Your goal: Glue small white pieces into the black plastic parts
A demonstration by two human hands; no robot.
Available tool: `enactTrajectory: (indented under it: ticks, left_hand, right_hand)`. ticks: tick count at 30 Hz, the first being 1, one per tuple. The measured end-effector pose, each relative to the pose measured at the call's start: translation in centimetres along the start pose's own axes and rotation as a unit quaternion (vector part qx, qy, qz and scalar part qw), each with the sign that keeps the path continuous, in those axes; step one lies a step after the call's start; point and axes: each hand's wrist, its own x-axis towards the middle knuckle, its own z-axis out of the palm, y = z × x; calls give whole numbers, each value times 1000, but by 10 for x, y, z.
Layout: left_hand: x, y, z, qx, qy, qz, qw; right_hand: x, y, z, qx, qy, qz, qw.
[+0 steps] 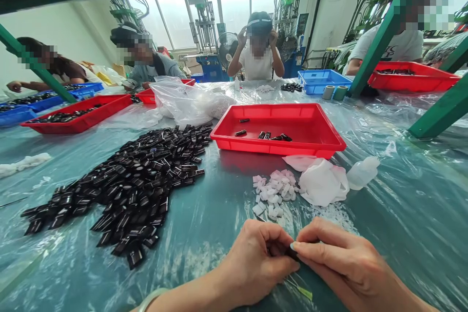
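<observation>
At the near edge of the tabletop (204,219), my left grip (252,261) and right grip (343,258) meet, fingertips pressed together, both pinching a small black piece (293,253) that lies between them, mostly hidden by my fingers. A pale tip shows at my right fingers; I cannot tell whether it is a nail or a scrap. Below them lies a yellow-green strip (304,293), and a pale bracelet (152,297) circles my left wrist.

Just beyond my grip sits a heap of white pads (276,190), with a white bag (323,183) beside it and a translucent bottle (363,173) on its side. To my left spreads a big pile of black plastic parts (146,180). Farther on, a red tray (256,146) holds a few similar parts; a clear plastic bag (183,105) lies to its left. Across from me, a person in a white shirt (256,66) has both hands raised to a headband.
</observation>
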Motion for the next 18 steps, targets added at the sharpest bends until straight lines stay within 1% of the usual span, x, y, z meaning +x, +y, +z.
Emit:
enactTrajectory:
  ticks: [8,11,14,16,18]
  left_hand:
    - [1,-1,0,-10,3,-10,1000]
    - [1,0,1,-10,2,-13,1000]
    - [2,3,1,-37,4,-29,999]
    - [4,7,1,-65,3,-45,997]
    - [5,10,0,-88,-1,-55,995]
  right_hand:
    - [0,-1,3,8,1,14,1000]
    - [3,-4,0,12,-6,18,1000]
    - [8,-3,-6,21,-28,42,998]
    - [11,4,-9,-10,-13,60,998]
    - [13,15,-9,-95,12,67,993]
